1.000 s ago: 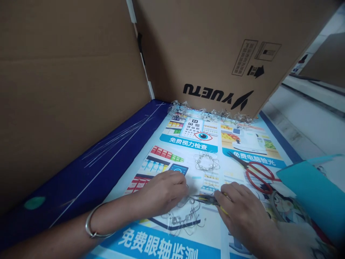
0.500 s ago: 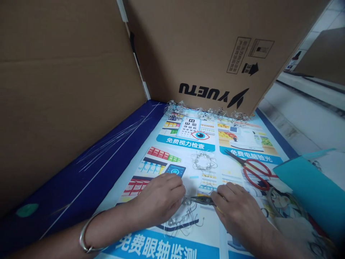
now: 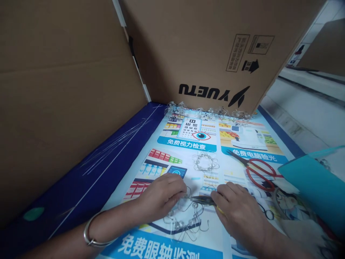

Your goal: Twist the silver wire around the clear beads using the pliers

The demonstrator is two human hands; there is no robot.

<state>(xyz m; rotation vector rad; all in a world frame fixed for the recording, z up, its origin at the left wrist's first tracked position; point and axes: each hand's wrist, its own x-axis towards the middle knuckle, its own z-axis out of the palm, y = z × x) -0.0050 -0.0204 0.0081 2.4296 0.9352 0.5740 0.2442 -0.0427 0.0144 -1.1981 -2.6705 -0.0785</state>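
Two hands have hardly moved in the last second. The left hand point(image 3: 161, 196) still pinches the bead wire point(image 3: 185, 219), which lies on the poster point(image 3: 188, 144) between the hands. The right hand point(image 3: 237, 212) stays closed on small pliers point(image 3: 202, 200), tips at the wire. It looks like the same bend going on. The box point(image 3: 205, 46) reads YUETU, upside down. The poster says 免费视力检查.

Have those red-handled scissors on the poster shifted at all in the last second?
No. The red-handled scissors still lie with their tips on the same blue caption band of the printed poster.
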